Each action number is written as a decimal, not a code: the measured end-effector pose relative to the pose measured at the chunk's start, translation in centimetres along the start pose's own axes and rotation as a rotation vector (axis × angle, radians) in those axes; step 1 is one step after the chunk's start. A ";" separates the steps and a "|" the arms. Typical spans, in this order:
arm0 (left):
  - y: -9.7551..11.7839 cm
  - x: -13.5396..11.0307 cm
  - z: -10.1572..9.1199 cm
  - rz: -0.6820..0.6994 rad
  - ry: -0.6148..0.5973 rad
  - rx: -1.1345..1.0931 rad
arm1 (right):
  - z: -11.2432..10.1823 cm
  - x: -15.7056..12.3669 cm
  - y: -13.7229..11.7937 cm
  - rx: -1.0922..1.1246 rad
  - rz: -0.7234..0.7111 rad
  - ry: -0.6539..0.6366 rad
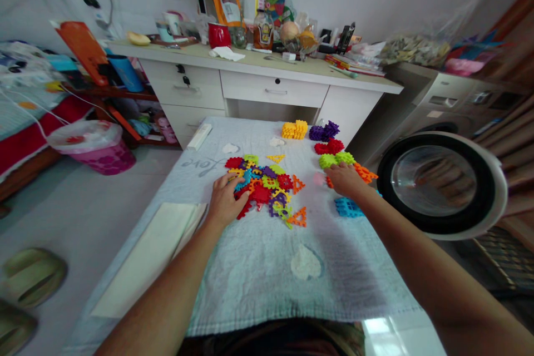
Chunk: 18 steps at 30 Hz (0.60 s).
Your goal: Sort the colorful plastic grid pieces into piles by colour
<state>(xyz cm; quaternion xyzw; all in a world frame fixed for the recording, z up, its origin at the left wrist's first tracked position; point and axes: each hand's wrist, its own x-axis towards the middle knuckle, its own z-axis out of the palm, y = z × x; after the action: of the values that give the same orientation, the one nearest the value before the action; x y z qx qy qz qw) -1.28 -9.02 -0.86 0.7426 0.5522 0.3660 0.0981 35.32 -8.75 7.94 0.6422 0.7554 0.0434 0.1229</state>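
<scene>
A mixed heap of plastic interlocking building pieces [261, 192] in red, blue, green, yellow, purple and orange lies mid-table. At its left edge rests my left hand [224, 200], fingers apart, touching blue and red pieces. My right hand [344, 179] is closed over a row of orange interlocking pieces [366, 173], its fingertips partly hidden beside a light green stack [336, 159]. Behind these are a red stack [329, 147], a purple stack [324, 131] and a yellow stack [294, 129]. Nearer me, partly behind my right forearm, sits a blue stack [349, 207].
A folded pale cloth or paper [146, 258] lies along the left of the cloth-covered table [267, 289]. A white oblong object [199, 137] is at the far left corner. Beyond stands a cluttered white desk [273, 89]. At right, a washing machine door [442, 183] hangs open.
</scene>
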 end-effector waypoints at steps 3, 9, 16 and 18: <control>0.0 0.0 0.0 0.000 0.006 -0.003 | -1.1 0.0 -2.5 0.087 -0.059 0.042; -0.2 -0.1 -0.1 -0.005 0.007 0.003 | -1.5 0.4 -9.5 0.322 -0.137 0.132; -0.4 -0.1 0.1 -0.003 0.006 0.013 | 0.3 1.7 -12.5 0.353 0.028 0.182; -0.5 -0.1 0.1 -0.002 0.005 0.012 | 0.5 1.7 -12.5 0.386 0.028 0.178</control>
<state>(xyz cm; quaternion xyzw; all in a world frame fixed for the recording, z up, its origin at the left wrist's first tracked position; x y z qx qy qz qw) -1.56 -8.88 -1.23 0.7416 0.5555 0.3644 0.0928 23.23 -9.22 4.49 0.6576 0.7488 -0.0435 -0.0703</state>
